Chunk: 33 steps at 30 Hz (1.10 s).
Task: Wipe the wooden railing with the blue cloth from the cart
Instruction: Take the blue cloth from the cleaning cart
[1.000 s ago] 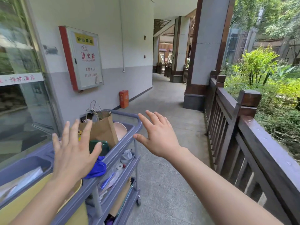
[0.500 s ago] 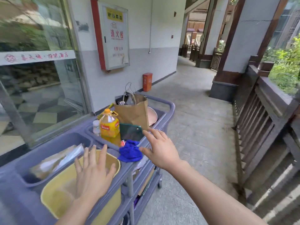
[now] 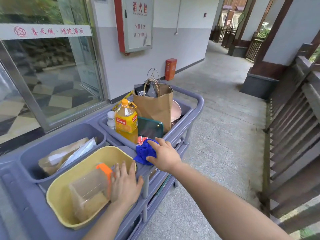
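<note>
Right hand [image 3: 165, 157] is down on the blue cloth [image 3: 143, 153], fingers spread and curving over its top, thumb against its near edge. Touching it, yes, but a closed grasp? Cannot tell from here. The cloth sits bunched on the rim of the grey cart [image 3: 199, 108], right under that palm and spilling out to the hand's left.

Left hand [image 3: 125, 185] lies flat and open, fingers together, holding nothing, resting over the near edge of the yellow tub [image 3: 57, 201], with its fingertips at the orange lid of a clear plastic container [image 3: 88, 189] that lies tilted inside the tub.

Just beyond the right hand's fingertips: a dark green box [image 3: 150, 127], and a small red packet [image 3: 141, 140] peeking out beside the cloth. Further out stands the orange drink bottle [image 3: 126, 121], a small white bottle [image 3: 111, 119] to its left, and the brown paper bag [image 3: 154, 106] upright behind them.

Well off to the right of the right arm, across the paved walkway, runs the wooden railing [image 3: 294, 118], dark slats, blurred at the near end.
</note>
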Motion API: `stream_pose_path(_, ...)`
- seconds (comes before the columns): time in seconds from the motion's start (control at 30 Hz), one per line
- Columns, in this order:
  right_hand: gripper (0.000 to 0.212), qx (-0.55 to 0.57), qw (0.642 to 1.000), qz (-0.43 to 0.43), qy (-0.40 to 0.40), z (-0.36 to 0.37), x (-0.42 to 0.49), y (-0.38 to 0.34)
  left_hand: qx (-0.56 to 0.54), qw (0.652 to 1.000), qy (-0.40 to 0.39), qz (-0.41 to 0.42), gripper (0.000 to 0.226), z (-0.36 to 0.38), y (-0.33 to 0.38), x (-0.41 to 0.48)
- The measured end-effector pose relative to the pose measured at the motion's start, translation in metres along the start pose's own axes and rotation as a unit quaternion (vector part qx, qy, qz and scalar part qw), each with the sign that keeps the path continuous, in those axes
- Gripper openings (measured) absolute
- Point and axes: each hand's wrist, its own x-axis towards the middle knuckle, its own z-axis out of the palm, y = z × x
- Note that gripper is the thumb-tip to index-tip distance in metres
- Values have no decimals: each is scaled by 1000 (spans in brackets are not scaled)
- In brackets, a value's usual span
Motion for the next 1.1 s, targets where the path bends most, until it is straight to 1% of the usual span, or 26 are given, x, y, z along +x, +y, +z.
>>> stream_pose_path(0.03,70,-3,1000,-10,-27,12,20,12,4,999,-15,-35,67,14,5,11)
stream_pose_path(0.1,78,-21,999,-18,-30,15,23,11,34,999,7,-21,66,13,3,6)
stream_pose_path(0.17,86,-35,999,-35,-23,17,33,9,49,999,23,-6,74,10,3,6)
stream_pose_path(0.23,91,-57,996,-52,-42,25,45,17,62,998,23,-9,78,11,7,8)
stream_pose_path(0.3,88,-93,990,-71,-73,35,52,21,77,997,17,-16,72,15,6,8)
stream_pose_path(0.37,76,-94,989,-84,-76,44,54,22,83,996,13,-23,68,16,6,6)
stream_pose_path(0.5,48,-76,990,-115,13,54,53,21,85,996,3,-37,69,16,7,7)
stream_pose_path(0.6,37,-65,988,-132,43,51,58,16,83,996,9,-36,70,17,6,9)
stream_pose_path(0.7,34,-34,989,-133,45,47,60,14,79,996,10,-36,73,17,6,9)
stream_pose_path(0.83,27,24,987,-128,89,41,51,21,70,997,7,-36,69,18,5,10)
stream_pose_path(1.0,27,68,984,-99,129,23,33,33,-2,999,22,-39,61,14,3,7)
stream_pose_path(1.1,30,78,982,-71,158,6,18,45,-35,998,54,-29,58,3,5,5)
